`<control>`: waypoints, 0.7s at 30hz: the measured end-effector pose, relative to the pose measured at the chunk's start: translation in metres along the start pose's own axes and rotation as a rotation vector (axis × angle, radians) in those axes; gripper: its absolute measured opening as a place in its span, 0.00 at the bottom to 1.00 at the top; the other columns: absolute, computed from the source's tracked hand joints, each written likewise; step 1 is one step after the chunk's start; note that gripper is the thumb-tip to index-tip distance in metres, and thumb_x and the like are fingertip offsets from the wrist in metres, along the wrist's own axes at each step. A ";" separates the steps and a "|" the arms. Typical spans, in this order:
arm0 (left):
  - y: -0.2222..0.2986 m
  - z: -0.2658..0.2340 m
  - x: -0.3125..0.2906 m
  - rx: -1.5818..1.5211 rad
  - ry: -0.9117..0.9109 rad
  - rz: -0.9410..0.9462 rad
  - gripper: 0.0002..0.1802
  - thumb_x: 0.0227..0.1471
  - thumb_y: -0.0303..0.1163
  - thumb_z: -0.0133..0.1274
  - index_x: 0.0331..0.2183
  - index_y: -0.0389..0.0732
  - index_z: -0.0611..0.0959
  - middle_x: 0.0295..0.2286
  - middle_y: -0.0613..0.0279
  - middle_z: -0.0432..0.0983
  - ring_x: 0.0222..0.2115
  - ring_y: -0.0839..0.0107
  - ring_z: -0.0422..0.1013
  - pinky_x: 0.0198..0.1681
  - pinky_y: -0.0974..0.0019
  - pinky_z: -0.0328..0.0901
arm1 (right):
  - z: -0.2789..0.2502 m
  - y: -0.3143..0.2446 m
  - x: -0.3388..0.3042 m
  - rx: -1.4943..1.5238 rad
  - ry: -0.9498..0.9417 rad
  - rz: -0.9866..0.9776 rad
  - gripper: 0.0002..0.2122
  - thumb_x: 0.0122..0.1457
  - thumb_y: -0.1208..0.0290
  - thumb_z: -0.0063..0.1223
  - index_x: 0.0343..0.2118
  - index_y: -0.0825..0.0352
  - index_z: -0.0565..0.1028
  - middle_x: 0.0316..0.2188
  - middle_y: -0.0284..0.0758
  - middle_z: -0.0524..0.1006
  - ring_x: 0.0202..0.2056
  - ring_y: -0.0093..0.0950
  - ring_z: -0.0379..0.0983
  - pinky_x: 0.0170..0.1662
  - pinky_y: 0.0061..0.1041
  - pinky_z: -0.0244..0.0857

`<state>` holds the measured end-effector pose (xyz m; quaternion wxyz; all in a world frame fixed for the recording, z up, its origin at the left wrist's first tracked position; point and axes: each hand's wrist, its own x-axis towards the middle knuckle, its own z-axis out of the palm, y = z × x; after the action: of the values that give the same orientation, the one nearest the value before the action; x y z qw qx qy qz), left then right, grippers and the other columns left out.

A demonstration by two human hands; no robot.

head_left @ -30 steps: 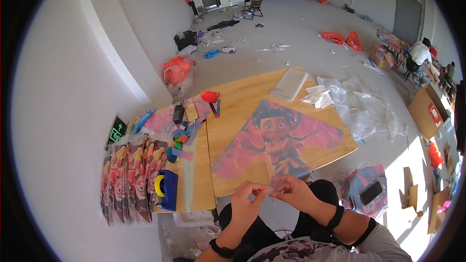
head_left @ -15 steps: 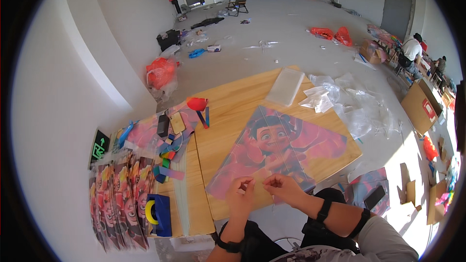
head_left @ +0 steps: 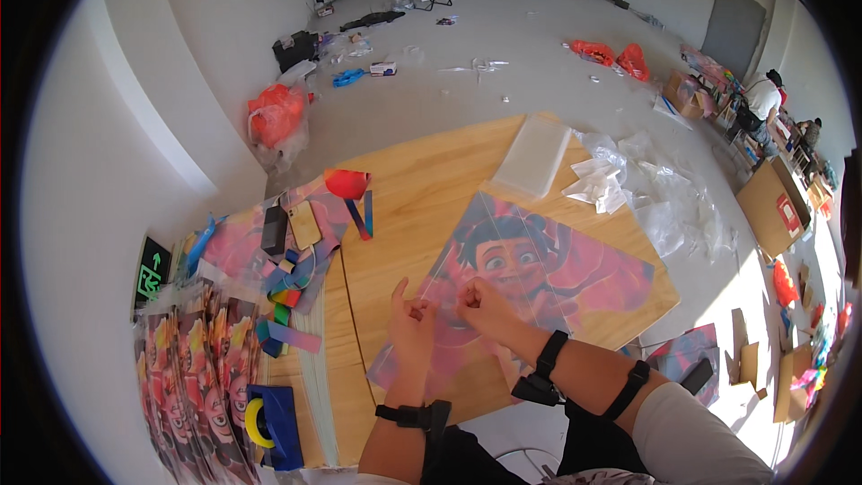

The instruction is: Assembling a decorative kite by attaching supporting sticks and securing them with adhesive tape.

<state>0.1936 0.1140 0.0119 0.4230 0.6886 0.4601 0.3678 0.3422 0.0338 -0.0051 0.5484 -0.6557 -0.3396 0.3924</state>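
A triangular kite sheet (head_left: 575, 260), printed with a cartoon figure in pink and red, lies flat on the wooden table (head_left: 404, 180). Thin pale lines cross it. Over its left part is my left hand (head_left: 413, 323), thumb and fingers pinched, one finger raised. My right hand (head_left: 485, 307) is beside it, a small gap away, fingers curled into a pinch. Whatever the two pinches hold is too small to make out. The right forearm passes above the sheet's lower part and hides some of the print.
Left on the table are bagged printed pieces (head_left: 202, 377), a blue tape dispenser (head_left: 283, 427), a phone (head_left: 303, 224), a black box (head_left: 274, 229) and coloured strips (head_left: 292, 337). A clear plastic case (head_left: 532, 157) lies at the far edge. Plastic film (head_left: 673, 198) covers floor on the right. People work far right.
Both hands have moved up and left over the sheet, staying pinched and close together. One left finger now points up. The whole view has shifted slightly.
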 end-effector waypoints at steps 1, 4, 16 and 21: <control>-0.001 0.003 0.008 -0.092 0.021 0.004 0.11 0.51 0.28 0.64 0.38 0.37 0.85 0.24 0.65 0.79 0.20 0.77 0.68 0.24 0.70 0.63 | 0.002 0.003 0.008 -0.073 0.035 0.001 0.15 0.53 0.74 0.63 0.42 0.67 0.71 0.26 0.30 0.75 0.30 0.21 0.72 0.34 0.24 0.67; -0.012 0.008 0.031 -0.109 0.008 0.049 0.09 0.52 0.29 0.64 0.36 0.38 0.84 0.23 0.63 0.79 0.19 0.75 0.69 0.24 0.69 0.64 | 0.008 0.010 0.027 -0.175 0.109 -0.013 0.14 0.51 0.71 0.65 0.38 0.67 0.73 0.25 0.32 0.75 0.29 0.24 0.73 0.33 0.25 0.68; -0.059 0.016 0.081 0.398 -0.151 0.064 0.13 0.49 0.45 0.66 0.30 0.47 0.86 0.40 0.65 0.74 0.43 0.62 0.73 0.47 0.47 0.60 | 0.019 0.015 0.059 -0.364 0.209 0.081 0.16 0.48 0.65 0.69 0.34 0.67 0.74 0.29 0.36 0.78 0.33 0.31 0.77 0.36 0.30 0.71; -0.072 0.018 0.085 0.433 -0.192 0.031 0.12 0.49 0.46 0.66 0.28 0.48 0.86 0.38 0.66 0.74 0.41 0.63 0.73 0.46 0.48 0.58 | 0.022 0.016 0.061 -0.439 0.201 0.095 0.15 0.49 0.65 0.68 0.34 0.67 0.75 0.31 0.40 0.80 0.35 0.37 0.79 0.38 0.34 0.72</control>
<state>0.2121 0.2056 -0.0511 0.3015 0.8022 0.4751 0.1998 0.3512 0.0945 -0.0312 0.4046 -0.8102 -0.3292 0.2673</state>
